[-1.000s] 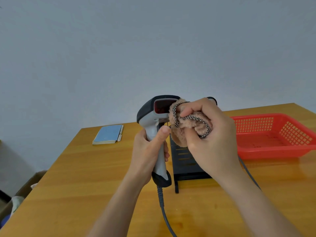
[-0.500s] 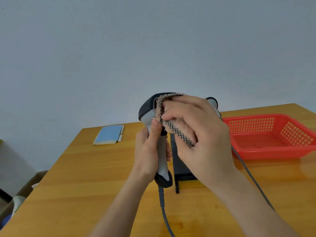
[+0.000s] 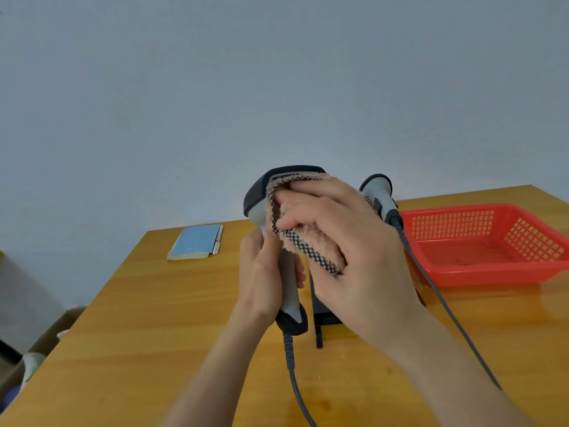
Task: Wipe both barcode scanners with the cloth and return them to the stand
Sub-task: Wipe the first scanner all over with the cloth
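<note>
Upright, scanner (image 3: 261, 204) gripped by left hand (image 3: 264, 278) in front of stand (image 3: 323, 315); cloth (image 3: 311, 245) pressed onto scanner head by curled right hand (image 3: 348, 245).

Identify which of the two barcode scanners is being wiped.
The near scanner, gripped by the left hand; the right hand presses the cloth on it. The other scanner stands behind, untouched.
</note>
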